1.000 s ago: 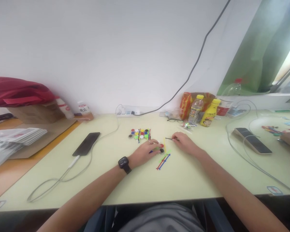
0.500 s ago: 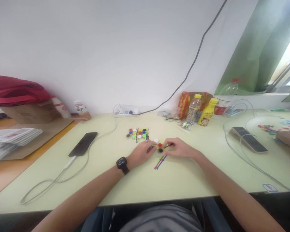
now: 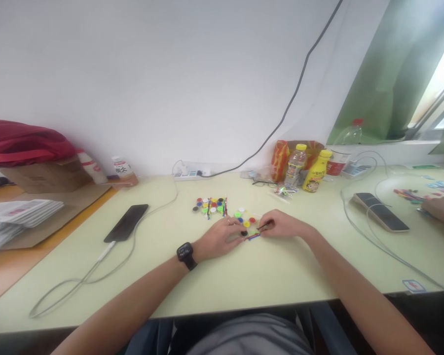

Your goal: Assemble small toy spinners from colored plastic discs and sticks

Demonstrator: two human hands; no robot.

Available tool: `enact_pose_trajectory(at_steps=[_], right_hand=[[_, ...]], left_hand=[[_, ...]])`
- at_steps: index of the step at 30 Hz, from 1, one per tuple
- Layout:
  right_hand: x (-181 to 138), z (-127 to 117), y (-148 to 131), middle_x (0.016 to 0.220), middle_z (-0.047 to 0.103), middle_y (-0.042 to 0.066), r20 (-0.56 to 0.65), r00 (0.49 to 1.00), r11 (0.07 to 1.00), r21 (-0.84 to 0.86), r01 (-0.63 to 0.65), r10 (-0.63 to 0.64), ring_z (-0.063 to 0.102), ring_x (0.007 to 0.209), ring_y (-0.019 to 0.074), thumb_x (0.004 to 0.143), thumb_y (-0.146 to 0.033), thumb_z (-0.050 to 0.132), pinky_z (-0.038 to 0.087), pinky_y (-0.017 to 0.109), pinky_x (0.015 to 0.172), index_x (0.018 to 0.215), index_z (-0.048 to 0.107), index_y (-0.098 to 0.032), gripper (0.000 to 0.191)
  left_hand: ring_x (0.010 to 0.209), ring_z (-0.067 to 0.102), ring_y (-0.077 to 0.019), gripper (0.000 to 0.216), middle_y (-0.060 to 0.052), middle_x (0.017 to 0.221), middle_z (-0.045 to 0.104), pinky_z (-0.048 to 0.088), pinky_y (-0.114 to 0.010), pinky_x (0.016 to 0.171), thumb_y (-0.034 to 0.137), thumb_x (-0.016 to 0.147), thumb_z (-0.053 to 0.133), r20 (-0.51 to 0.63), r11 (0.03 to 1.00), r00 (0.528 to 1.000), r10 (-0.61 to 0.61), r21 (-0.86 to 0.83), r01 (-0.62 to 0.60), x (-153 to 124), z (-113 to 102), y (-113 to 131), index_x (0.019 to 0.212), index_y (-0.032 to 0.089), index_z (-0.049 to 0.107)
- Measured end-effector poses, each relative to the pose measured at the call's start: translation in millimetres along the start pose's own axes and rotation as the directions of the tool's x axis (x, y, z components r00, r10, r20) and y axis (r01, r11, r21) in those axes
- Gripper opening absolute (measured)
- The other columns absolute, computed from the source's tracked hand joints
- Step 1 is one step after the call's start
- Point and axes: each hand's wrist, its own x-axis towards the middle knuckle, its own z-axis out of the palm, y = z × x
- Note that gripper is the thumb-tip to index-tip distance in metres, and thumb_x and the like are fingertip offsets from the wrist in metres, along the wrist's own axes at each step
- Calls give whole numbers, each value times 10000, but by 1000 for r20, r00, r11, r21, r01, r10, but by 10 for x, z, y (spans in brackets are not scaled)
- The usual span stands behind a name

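My left hand (image 3: 220, 237), with a black watch on the wrist, rests on the pale green table (image 3: 244, 276) and pinches a small black disc (image 3: 243, 232). My right hand (image 3: 284, 226) meets it from the right, holding a thin dark stick (image 3: 263, 226) whose tip points at the disc. Between the hands lie several small coloured discs (image 3: 245, 217) and a few coloured sticks (image 3: 254, 236). A second cluster of coloured discs and sticks (image 3: 210, 205) sits just behind my left hand.
A black phone (image 3: 126, 222) on a white cable lies to the left. Bottles and snack bags (image 3: 303, 170) stand at the back right, near a power strip (image 3: 192, 172). Another phone (image 3: 381, 211) and another person's hand (image 3: 440, 209) are at the right; stacked papers (image 3: 18, 212) at the left.
My right hand has brought the dark stick from the right over to my left hand. The hands now meet lower on the table, uncovering several coloured discs behind them.
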Motion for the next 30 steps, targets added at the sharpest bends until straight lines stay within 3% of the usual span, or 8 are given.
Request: enact_pose_trajectory(at_steps=[5, 9, 14, 19, 25, 30], right_hand=[[-24, -85, 187, 771, 703, 21, -197, 977, 977, -180, -116, 80, 580, 694, 179, 803, -291, 674, 425, 284, 639, 840, 760, -207, 125], [-3, -48, 188, 864, 722, 42, -373, 927, 960, -244, -135, 36, 615, 780, 206, 884, -381, 650, 459, 310, 701, 881, 707, -225, 166], [50, 22, 78, 992, 695, 83, -388, 919, 986, -165, 6, -70, 636, 911, 228, 1022, -319, 427, 503, 359, 830, 1014, 673, -212, 268], [90, 124, 16, 986, 667, 74, -422, 901, 992, -112, 58, -100, 631, 909, 231, 1041, -332, 397, 514, 376, 850, 1247, 649, -228, 341], [131, 239, -101, 873, 632, 35, -432, 900, 985, 119, 125, -62, 605, 786, 201, 1022, -466, 486, 514, 333, 733, 1032, 642, -219, 292], [167, 380, -231, 1023, 657, 73, -393, 916, 965, 200, 170, -80, 637, 901, 217, 1017, -444, 504, 523, 359, 812, 1159, 674, -234, 305]], left_hand=[[1087, 640, -246, 206, -92, 1141, 694, 515, -377, 984, 333, 979, 637, 0, 997, 999, -35, -70, 35, -7, -28, -14, 1147, 248, 721], [1012, 645, -241, 169, -84, 1057, 711, 524, -368, 929, 336, 951, 664, 14, 990, 997, -78, -114, 79, -20, -49, -1, 1069, 222, 709], [858, 647, -188, 173, -55, 974, 718, 538, -320, 821, 341, 918, 698, -10, 954, 984, -178, -246, 170, -33, -32, -38, 1022, 203, 695], [817, 657, -173, 325, -69, 958, 721, 563, -314, 780, 383, 854, 782, -12, 845, 950, -312, -461, 271, -15, 19, -122, 1092, 169, 724], [779, 706, -175, 407, -78, 898, 745, 592, -311, 762, 406, 765, 868, 77, 702, 901, -427, -600, 384, 1, 39, -182, 1050, 142, 747], [861, 732, -197, 451, -106, 1030, 754, 609, -335, 809, 403, 757, 881, 58, 675, 913, -404, -654, 341, -1, 35, -216, 1099, 148, 732]])
